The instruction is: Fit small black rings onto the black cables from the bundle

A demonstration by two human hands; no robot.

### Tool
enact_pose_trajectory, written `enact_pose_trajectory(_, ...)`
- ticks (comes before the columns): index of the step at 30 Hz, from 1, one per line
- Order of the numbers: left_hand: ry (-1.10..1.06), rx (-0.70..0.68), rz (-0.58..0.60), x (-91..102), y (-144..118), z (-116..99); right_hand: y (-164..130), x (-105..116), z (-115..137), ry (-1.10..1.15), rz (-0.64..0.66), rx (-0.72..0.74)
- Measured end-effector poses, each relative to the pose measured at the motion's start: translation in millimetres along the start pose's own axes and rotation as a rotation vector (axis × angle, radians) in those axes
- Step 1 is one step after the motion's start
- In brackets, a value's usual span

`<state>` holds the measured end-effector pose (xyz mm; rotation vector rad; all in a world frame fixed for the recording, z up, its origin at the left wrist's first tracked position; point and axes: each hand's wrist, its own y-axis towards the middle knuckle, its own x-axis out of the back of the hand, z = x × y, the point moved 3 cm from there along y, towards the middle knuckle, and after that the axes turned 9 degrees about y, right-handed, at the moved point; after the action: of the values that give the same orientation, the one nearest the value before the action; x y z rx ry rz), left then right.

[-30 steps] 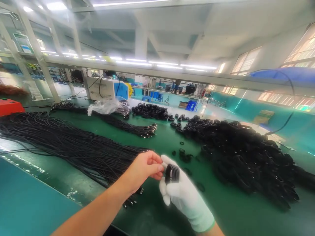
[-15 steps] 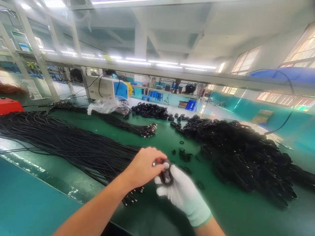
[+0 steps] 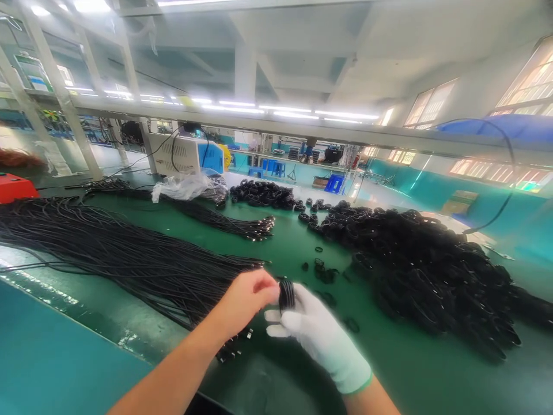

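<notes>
A small, tight coil of black cable (image 3: 287, 295) is held above the green table, its stacked turns facing me. My right hand (image 3: 317, 325), in a white glove, is closed on the coil from the right, thumb in front and two fingertips reaching out to the left below it. Bare, my left hand (image 3: 250, 297) pinches at the coil's left edge; whether a cable end sits between its fingertips is hidden. Just left of my hands lies a long bundle of straight black cables (image 3: 142, 259), with metal connectors (image 3: 249, 334) at its near end.
A large heap of coiled black cables (image 3: 415, 265) covers the right side, with a smaller pile (image 3: 263, 194) farther back. A second cable bundle (image 3: 216, 222) and a clear plastic bag (image 3: 185, 187) lie behind. Black scraps (image 3: 324, 271) are on the table (image 3: 294, 236). A red box (image 3: 17, 187) stands left.
The coil has turned from showing its open ring to showing its stacked side. My left hand has shifted slightly left and down, and my right thumb has moved to the coil's lower front.
</notes>
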<state>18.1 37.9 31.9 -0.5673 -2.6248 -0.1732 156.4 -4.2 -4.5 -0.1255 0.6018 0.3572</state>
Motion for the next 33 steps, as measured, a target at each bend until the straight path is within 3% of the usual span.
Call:
enact_pose_trajectory(3, -0.201, 0.069, 0.12, -12.9, -11, 7, 3, -1, -2, -0.09, -0.015, 0.026)
enact_pose_trajectory(6, -0.311, 0.064, 0.118, -19.3, -13, 12, 4, -1, -7, -0.062, -0.001, 0.044)
enact_pose_trajectory(10, -0.202, 0.035, 0.181, -18.1, -13, 11, 2, 2, -12, 0.072, 0.042, 0.006)
enact_pose_trajectory(13, 0.121, -0.009, 0.034, -8.4, -15, 6, 1, 3, -13, 0.065, 0.027, -0.026)
enact_pose_trajectory(16, 0.398, -0.201, -0.171, -4.6, -18, 1, 2, -1, -12, 0.012, -0.006, -0.06)
enact_pose_trajectory(19, 0.463, -0.327, -0.207, -11.6, -14, 7, 2, -8, -12, -0.01, -0.001, -0.062)
enact_pose_trajectory(22, 0.381, -0.299, -0.263, -14.3, -7, 13, 1, -10, -13, 0.064, 0.037, -0.081)
enact_pose_trajectory(25, 0.383, -0.221, -0.214, -10.1, -2, 3, -2, -3, -15, 0.174, 0.109, -0.11)
enact_pose_trajectory(29, 0.267, -0.095, -0.123, 12.0, 1, -21, -6, 11, -10, 0.343, 0.203, -0.141)
enact_pose_trajectory(33, 0.282, -0.035, -0.234, 39.4, 2, -13, -12, 15, 14, 0.199, 0.118, -0.041)
